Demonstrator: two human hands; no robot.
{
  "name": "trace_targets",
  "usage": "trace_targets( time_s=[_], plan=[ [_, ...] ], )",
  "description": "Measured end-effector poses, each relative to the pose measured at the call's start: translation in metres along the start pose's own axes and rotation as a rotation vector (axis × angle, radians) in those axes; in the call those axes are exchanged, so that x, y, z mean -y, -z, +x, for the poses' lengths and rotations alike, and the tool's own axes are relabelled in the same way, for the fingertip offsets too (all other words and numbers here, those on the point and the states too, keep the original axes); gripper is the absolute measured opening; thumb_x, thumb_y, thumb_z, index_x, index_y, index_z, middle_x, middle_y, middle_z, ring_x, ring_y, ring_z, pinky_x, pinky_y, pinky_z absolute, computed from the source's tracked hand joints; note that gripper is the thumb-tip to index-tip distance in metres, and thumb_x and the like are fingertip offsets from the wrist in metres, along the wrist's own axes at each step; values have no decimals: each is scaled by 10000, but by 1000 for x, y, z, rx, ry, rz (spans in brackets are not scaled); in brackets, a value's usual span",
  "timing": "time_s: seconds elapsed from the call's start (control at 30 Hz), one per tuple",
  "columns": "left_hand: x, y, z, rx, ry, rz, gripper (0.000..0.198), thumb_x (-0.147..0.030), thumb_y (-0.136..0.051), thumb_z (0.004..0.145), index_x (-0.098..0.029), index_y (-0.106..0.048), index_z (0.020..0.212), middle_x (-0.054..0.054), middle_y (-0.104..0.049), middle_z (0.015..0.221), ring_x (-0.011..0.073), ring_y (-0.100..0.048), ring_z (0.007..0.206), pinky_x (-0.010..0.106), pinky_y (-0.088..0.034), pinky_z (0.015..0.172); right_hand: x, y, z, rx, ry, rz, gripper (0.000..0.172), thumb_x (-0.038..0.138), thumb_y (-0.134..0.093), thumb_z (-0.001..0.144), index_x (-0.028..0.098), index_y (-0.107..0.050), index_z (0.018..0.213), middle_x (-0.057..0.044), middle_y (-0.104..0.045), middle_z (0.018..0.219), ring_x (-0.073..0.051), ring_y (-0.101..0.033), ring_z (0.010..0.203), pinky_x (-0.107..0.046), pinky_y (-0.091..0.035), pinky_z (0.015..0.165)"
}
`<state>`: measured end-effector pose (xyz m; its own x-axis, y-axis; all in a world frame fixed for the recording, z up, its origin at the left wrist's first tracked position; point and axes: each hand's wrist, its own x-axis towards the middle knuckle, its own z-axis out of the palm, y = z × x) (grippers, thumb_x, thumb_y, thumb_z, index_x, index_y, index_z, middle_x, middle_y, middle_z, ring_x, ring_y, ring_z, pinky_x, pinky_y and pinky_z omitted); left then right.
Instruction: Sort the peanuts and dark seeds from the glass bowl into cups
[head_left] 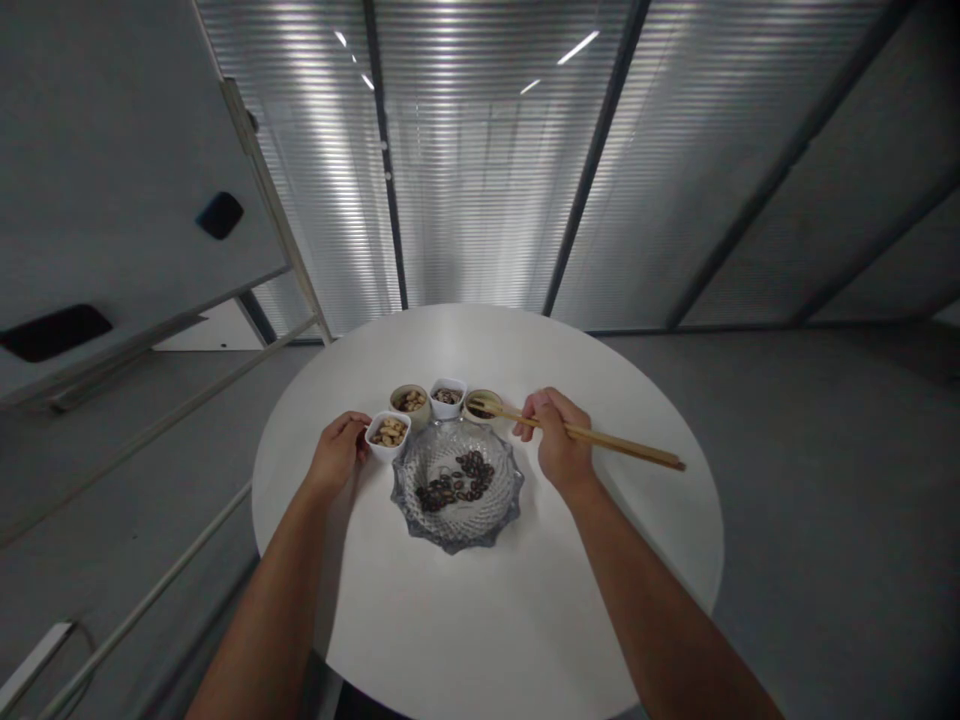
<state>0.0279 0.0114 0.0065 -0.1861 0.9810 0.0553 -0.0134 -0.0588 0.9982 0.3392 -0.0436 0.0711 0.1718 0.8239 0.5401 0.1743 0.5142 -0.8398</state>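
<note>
My right hand (559, 430) is closed round a pair of wooden chopsticks (626, 446). Their tips reach into a small beige bowl (482, 418) with dark contents too small to name. At the left, the bent fingers of my left hand (341, 450) press against the side of a white square bowl (385, 455) of pale nuts or beans. Between my hands stands a large scalloped glass bowl (457, 535) with many dark brown beans (457, 485) in it. Behind it are another beige bowl (422, 410) with tan pieces and a white bowl (448, 410) with dark, streaked seeds.
All the bowls stand on a round white table (480, 620). A whiteboard (135, 150) on a metal frame (202, 370) rises at the left, close to the table. Beyond the table is a glass partition with blinds (465, 200).
</note>
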Motion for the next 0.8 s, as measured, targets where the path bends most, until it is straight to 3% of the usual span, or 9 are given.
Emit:
trace_targets(
  time_s=[0.17,0.37,0.8],
  plan=[
    [-2,-1,-1,3,5,-6,215,-377,-652,705,-168,-658,753,-28,-538,531,103,-441,406,241,-301,406,0,1,-1,218,-88,36,471,558,-534,980,219,-573,655,20,-540,489,-160,-556,490,-288,-439,527],
    [0,0,0,4,15,-15,208,-373,-653,704,-172,-652,758,-32,-536,527,101,-434,399,238,-295,398,-4,-3,-3,364,-203,44,531,650,-538,939,210,-567,644,25,-511,474,-144,-505,447,-270,-382,453],
    [1,2,0,9,4,-9,200,-367,-647,724,-174,-659,773,-23,-554,533,107,-445,407,239,-307,405,-7,-8,-7,404,-267,-24,526,632,-494,963,209,-546,654,41,-498,472,-128,-498,436,-245,-373,437]
  ],
)
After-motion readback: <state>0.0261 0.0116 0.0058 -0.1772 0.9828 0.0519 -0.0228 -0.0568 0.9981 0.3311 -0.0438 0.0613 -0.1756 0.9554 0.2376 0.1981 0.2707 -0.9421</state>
